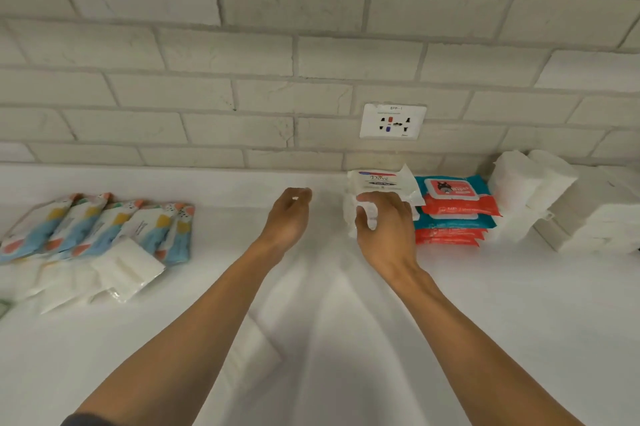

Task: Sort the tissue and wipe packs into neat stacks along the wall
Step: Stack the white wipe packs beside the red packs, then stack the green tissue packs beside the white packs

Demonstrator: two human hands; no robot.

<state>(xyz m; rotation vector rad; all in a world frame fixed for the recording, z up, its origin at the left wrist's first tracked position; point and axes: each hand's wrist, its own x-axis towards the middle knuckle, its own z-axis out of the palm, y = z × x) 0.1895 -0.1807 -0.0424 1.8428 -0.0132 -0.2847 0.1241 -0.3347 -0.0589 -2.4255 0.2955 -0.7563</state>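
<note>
White countertop (519,321) meets a pale brick wall (242,54). Against that wall, just left of the red-and-teal baby wipe packs (453,210), sits a short stack of Dove wipe packs (379,179) in white film with a printed label. They look soft, light and slick, likely to slide apart, so they are best clasped at both ends. The right hand (384,221) curls round the stack's front. The left hand (287,217) hovers beside it, loosely curled and empty.
</note>
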